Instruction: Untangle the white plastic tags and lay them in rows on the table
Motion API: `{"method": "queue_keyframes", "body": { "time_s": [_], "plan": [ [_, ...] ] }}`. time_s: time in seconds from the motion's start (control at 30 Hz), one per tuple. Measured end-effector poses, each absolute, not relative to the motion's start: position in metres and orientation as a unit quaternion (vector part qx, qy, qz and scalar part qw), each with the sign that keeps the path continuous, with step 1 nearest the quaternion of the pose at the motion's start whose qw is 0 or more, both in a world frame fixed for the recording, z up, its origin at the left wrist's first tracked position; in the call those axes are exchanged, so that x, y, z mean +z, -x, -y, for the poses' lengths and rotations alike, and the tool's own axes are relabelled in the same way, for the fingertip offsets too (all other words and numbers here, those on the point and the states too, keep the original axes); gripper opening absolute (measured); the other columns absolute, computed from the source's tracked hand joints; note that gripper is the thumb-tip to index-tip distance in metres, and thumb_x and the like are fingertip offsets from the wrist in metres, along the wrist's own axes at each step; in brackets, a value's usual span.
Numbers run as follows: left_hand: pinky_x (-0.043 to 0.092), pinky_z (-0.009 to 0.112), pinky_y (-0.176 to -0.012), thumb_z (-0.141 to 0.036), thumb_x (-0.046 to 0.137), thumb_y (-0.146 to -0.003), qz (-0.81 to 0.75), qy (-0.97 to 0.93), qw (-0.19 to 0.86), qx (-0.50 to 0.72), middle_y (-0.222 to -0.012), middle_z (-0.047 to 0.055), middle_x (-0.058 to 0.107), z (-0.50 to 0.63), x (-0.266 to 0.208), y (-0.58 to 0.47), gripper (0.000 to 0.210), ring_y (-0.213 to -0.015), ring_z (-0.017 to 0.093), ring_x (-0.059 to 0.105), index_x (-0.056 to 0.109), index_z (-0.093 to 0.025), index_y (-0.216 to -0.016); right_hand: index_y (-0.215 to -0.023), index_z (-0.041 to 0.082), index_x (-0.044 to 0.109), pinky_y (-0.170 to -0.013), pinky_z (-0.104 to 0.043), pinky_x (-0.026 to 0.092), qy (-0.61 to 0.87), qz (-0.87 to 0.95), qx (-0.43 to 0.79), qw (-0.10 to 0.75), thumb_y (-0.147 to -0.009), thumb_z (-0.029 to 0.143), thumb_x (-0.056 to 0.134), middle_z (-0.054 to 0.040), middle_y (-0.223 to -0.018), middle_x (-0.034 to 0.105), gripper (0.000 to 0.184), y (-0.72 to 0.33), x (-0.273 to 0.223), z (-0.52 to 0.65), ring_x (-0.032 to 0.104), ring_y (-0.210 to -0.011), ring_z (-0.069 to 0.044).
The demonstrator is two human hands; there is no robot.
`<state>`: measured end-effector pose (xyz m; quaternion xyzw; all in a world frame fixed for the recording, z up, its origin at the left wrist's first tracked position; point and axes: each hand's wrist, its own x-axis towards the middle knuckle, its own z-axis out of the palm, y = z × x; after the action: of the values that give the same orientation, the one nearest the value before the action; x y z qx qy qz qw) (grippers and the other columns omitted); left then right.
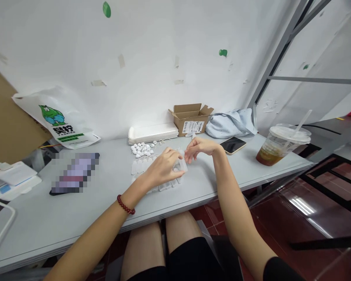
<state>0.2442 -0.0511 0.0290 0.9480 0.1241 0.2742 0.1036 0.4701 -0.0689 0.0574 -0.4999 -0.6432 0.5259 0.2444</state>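
Forearms [98, 230] extend toward a small translucent piece [183, 165].

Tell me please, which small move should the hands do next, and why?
Probably the right hand should help steady the translucent piece: the left hand appears to pinch it between thumb and fingers, and the right hand's bent fingers are close beside it.

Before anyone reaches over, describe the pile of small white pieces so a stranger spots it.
On the grey table, find the white stack by the wall. The pile lies in front of its left end. Its pieces are heaped, unlike the pale pieces lined up beside the left hand.
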Motion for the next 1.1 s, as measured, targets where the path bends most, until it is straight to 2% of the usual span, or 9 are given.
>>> {"method": "queue_keyframes", "body": {
  "time_s": [0.27, 0.53, 0.67, 0.77, 0.9, 0.97, 1.03, 1.1],
  "plan": [
    [0.047, 0.035, -0.073, -0.034, 0.066, -0.077, -0.138, -0.971, 0.114, 0.161, -0.087, 0.005, 0.06, 0.066, 0.031, -0.247, 0.021, -0.089, 0.024, 0.053, 0.056, -0.02, -0.089, -0.078, 0.007, 0.073, -0.049, -0.02, 0.045, 0.486, 0.654, 0.566, 0.126, -0.072, 0.049, 0.069, -0.0134, -0.076, 0.074, 0.043, -0.468, 0.058, 0.069, 0.071, -0.069, -0.019],
    [0.047, 0.035, -0.071, -0.035, 0.064, -0.075, -0.164, -0.966, 0.124, 0.154, -0.087, 0.004, 0.061, 0.062, 0.026, -0.247, 0.021, -0.091, 0.024, 0.053, 0.054, -0.021, -0.086, -0.08, 0.007, 0.072, -0.048, -0.021, 0.045, 0.476, 0.656, 0.58, 0.077, -0.071, 0.048, 0.069, -0.0149, -0.082, 0.074, 0.043, -0.456, 0.054, 0.063, 0.071, -0.066, -0.018],
    [0.048, 0.035, -0.072, -0.039, 0.065, -0.075, -0.171, -0.961, 0.133, 0.169, -0.091, 0.005, 0.063, 0.057, 0.025, -0.246, 0.024, -0.094, 0.025, 0.054, 0.054, -0.02, -0.087, -0.078, 0.007, 0.072, -0.049, -0.021, 0.046, 0.485, 0.649, 0.578, 0.09, -0.07, 0.049, 0.07, -0.0142, -0.08, 0.074, 0.044, -0.46, 0.052, 0.064, 0.071, -0.066, -0.018],
    [0.048, 0.037, -0.075, -0.038, 0.06, -0.08, -0.209, -0.944, 0.132, 0.217, -0.091, 0.006, 0.064, 0.044, 0.026, -0.242, 0.02, -0.093, 0.025, 0.055, 0.056, -0.02, -0.087, -0.074, 0.007, 0.07, -0.048, -0.022, 0.045, 0.501, 0.644, 0.555, 0.163, -0.072, 0.049, 0.069, -0.0138, -0.077, 0.074, 0.042, -0.47, 0.049, 0.063, 0.069, -0.061, -0.017],
    [0.047, 0.039, -0.075, -0.025, 0.046, -0.084, -0.299, -0.902, 0.094, 0.296, -0.083, 0.006, 0.065, 0.013, 0.025, -0.231, 0.013, -0.089, 0.025, 0.055, 0.056, -0.021, -0.077, -0.071, 0.011, 0.065, -0.045, -0.022, 0.041, 0.568, 0.591, 0.448, 0.358, -0.078, 0.04, 0.065, -0.0125, -0.078, 0.073, 0.03, -0.482, 0.037, 0.051, 0.06, -0.049, -0.011],
    [0.047, 0.04, -0.078, -0.021, 0.045, -0.082, -0.327, -0.885, 0.076, 0.322, -0.084, 0.006, 0.067, -0.005, 0.021, -0.225, 0.013, -0.089, 0.025, 0.056, 0.057, -0.021, -0.076, -0.079, 0.011, 0.065, -0.05, -0.023, 0.044, 0.631, 0.544, 0.35, 0.428, -0.085, 0.032, 0.056, -0.0129, -0.085, 0.073, 0.023, -0.486, 0.028, 0.04, 0.062, -0.056, -0.012],
    [0.047, 0.041, -0.083, -0.02, 0.045, -0.08, -0.35, -0.872, 0.052, 0.338, -0.085, 0.007, 0.069, -0.02, 0.016, -0.219, 0.015, -0.09, 0.025, 0.057, 0.06, -0.02, -0.076, -0.09, 0.01, 0.067, -0.063, -0.026, 0.049, 0.72, 0.506, 0.207, 0.427, -0.086, 0.022, 0.05, -0.0132, -0.094, 0.072, 0.021, -0.489, 0.019, 0.03, 0.067, -0.073, -0.017],
    [0.046, 0.043, -0.086, -0.019, 0.043, -0.079, -0.362, -0.866, 0.031, 0.344, -0.086, 0.008, 0.07, -0.031, 0.011, -0.215, 0.019, -0.092, 0.026, 0.058, 0.062, -0.02, -0.077, -0.102, 0.011, 0.068, -0.084, -0.03, 0.047, 0.772, 0.517, 0.08, 0.36, -0.084, 0.015, 0.048, -0.013, -0.106, 0.07, 0.027, -0.493, 0.011, 0.024, 0.065, -0.097, -0.022]
  ]
}}
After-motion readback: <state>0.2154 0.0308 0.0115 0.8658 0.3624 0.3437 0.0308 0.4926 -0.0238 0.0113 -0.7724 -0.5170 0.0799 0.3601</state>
